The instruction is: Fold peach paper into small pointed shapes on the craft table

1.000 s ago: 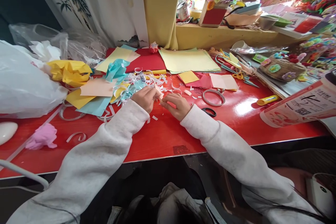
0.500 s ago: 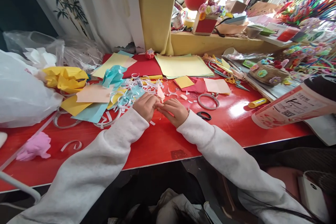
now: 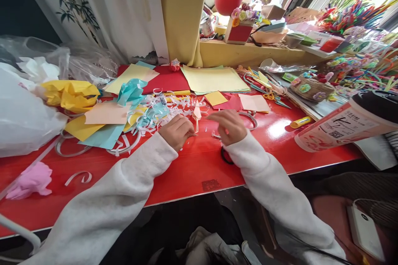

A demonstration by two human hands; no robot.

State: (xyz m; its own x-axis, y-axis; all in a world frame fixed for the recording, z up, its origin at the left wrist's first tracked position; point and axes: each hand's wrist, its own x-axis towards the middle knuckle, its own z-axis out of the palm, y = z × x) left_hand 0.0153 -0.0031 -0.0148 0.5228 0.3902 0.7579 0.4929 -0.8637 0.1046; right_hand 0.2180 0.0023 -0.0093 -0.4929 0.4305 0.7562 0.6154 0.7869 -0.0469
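My left hand point(image 3: 177, 131) is closed, its fingertips against the lower end of a narrow pale pink folded paper piece point(image 3: 197, 112), which stands up beside them. What its curled fingers cover is hidden. To the right, my right hand point(image 3: 230, 126) is apart from the left, index finger stretched out and thumb lower, with nothing seen between them. Beneath that hand lie scissors; part of a black handle point(image 3: 224, 156) shows, and the rest is largely covered. White and pink paper shreds point(image 3: 183, 107) are scattered just beyond my hands.
Coloured paper sheets point(image 3: 214, 78) lie at the back, small squares point(image 3: 216, 98) in front of them. Left are crumpled yellow paper point(image 3: 70, 95) and a white plastic bag point(image 3: 27, 116). On the right stand a tilted cup point(image 3: 338, 122) and a yellow glue-stick-like tube point(image 3: 301, 122).
My hands, together before, have parted. The right hand has moved right over the scissors, and the pink paper piece now shows at the left fingertips. The view has shifted slightly.
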